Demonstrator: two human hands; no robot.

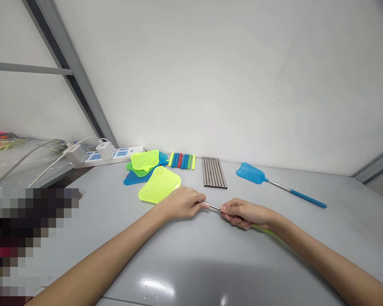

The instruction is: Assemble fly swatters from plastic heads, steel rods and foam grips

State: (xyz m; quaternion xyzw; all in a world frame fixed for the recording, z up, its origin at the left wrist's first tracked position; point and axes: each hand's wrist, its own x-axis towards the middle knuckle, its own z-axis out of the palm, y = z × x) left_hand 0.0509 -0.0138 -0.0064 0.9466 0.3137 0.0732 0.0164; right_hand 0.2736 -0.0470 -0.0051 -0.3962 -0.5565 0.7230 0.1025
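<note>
A yellow fly swatter (160, 185) spans both hands at mid-table. My left hand (187, 202) is closed around its neck, just right of the meshed head. Between the hands shows a short stretch of thin metal rod (213, 207). My right hand (242, 212) is closed on the other end of the rod, and a yellow-green grip (263, 230) sticks out below that wrist. The joint inside each fist is hidden by the fingers.
Behind lie stacked swatter heads (145, 160), a row of coloured grips (180, 161) and several metal tubes (214, 173). A blue fly swatter (250, 173) lies to the right. At left, a power strip (127, 152) holds white plugs and cables; a pixelated area covers the lower left.
</note>
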